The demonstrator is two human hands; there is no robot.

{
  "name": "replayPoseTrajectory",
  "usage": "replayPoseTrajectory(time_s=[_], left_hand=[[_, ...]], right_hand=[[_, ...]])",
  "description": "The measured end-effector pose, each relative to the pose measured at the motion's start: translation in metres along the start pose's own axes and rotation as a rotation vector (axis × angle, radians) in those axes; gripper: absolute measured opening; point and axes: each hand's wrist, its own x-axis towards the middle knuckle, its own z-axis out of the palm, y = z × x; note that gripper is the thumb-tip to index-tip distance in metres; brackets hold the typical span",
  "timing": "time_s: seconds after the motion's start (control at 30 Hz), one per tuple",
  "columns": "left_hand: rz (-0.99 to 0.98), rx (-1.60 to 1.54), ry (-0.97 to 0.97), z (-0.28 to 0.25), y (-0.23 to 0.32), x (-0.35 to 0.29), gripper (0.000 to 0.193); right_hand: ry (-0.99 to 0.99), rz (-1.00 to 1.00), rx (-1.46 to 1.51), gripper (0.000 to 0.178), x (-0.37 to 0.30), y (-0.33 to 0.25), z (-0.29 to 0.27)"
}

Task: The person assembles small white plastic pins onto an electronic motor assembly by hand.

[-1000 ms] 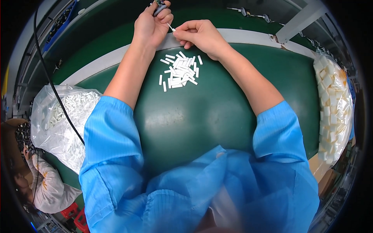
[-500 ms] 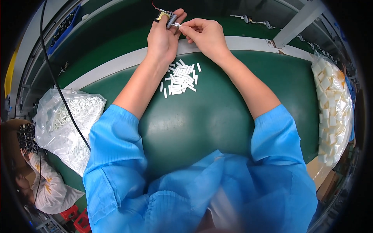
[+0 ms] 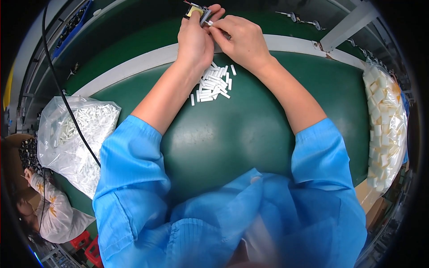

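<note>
At the far side of the green table, my left hand [image 3: 195, 41] is closed around a small black-and-grey electrical part [image 3: 196, 12] with a yellow block and thin wires. My right hand [image 3: 243, 39] pinches a tiny white piece [image 3: 210, 23] against the grey end of that part. Fingertips hide most of the piece, so I cannot tell whether it is on the part or only touching it. Just below my wrists lies a loose pile of short white tubes [image 3: 213, 85] on the green tabletop [image 3: 223, 138].
A clear bag of small white pieces [image 3: 80, 134] lies on the left, crossed by a black cable [image 3: 62, 85]. On the right stands a bag of cream blocks [image 3: 383, 129]. Small metal parts [image 3: 299, 20] rest beyond the white rail [image 3: 134, 68]. A co-worker [image 3: 58, 212] sits at lower left.
Both hands, with the part, appear slightly higher and farther right. My right fingertips are closer to the part's grey end, and the white piece shows less. The whole view has shifted a little.
</note>
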Motion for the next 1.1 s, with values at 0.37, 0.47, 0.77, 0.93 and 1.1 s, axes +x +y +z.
replayPoseTrajectory(time_s=[0.37, 0.47, 0.77, 0.93, 1.1], left_hand=[[-0.05, -0.036, -0.053, -0.007, 0.007, 0.005, 0.03], [-0.035, -0.028, -0.052, -0.006, 0.001, 0.001, 0.028], [-0.01, -0.02, -0.07, -0.003, 0.0, -0.004, 0.025], [-0.014, -0.057, -0.031, 0.0, -0.003, -0.006, 0.025], [-0.003, -0.058, -0.161, -0.012, 0.008, 0.007, 0.026]], right_hand=[[-0.095, 0.549, 0.435, 0.022, 0.001, -0.005, 0.006], [-0.141, 0.657, 0.492, 0.023, 0.002, -0.003, 0.004], [-0.081, 0.558, 0.448, 0.022, 0.0, -0.005, 0.006], [-0.068, 0.593, 0.438, 0.021, 0.0, -0.01, 0.007], [-0.164, 0.487, 0.252, 0.029, 0.019, -0.011, -0.01]])
